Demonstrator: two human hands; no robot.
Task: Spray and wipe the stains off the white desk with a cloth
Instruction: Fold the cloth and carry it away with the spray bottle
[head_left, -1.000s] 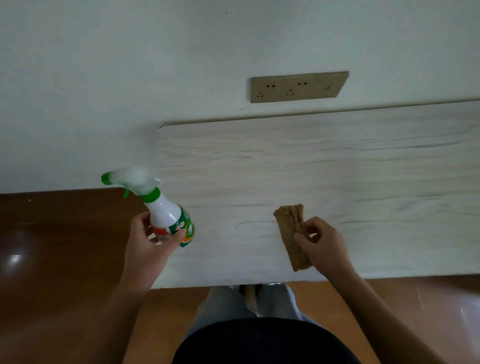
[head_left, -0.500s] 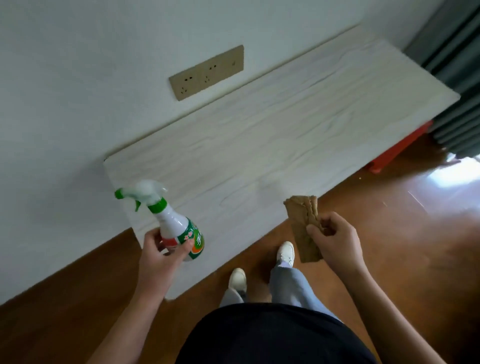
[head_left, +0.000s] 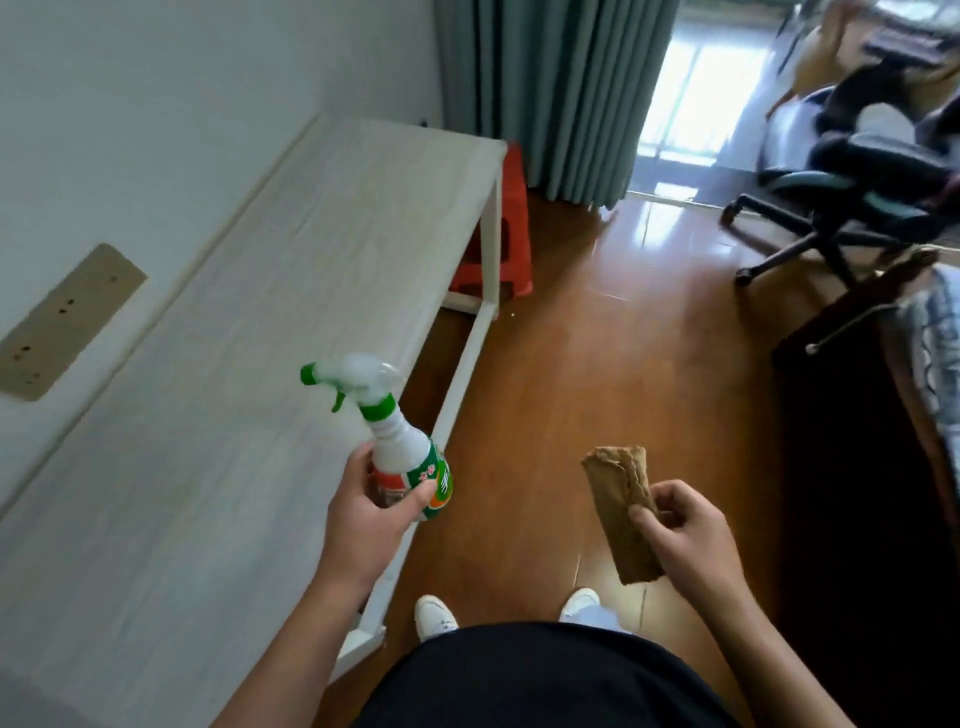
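Note:
The white desk (head_left: 249, 322) runs along the wall on the left, its top bare, with no stain plain to see. My left hand (head_left: 363, 514) grips the body of a white spray bottle (head_left: 402, 457) with a green trigger head, held upright over the desk's near edge, nozzle pointing left over the desk. My right hand (head_left: 680, 530) holds a folded brown cloth (head_left: 621, 514) above the wooden floor, right of the desk and apart from it.
A socket plate (head_left: 67, 319) is set in the wall above the desk. A red stool (head_left: 506, 234) stands under the desk's far end, by grey-green curtains (head_left: 556, 88). An office chair (head_left: 852, 197) and dark furniture (head_left: 857, 467) stand on the right. My white shoes (head_left: 436, 616) are on the floor.
The view has swung to the right, so the desk now lies to my left. My right hand with the cloth has come off the desk and now hangs over the floor. The bottle stays in my left hand.

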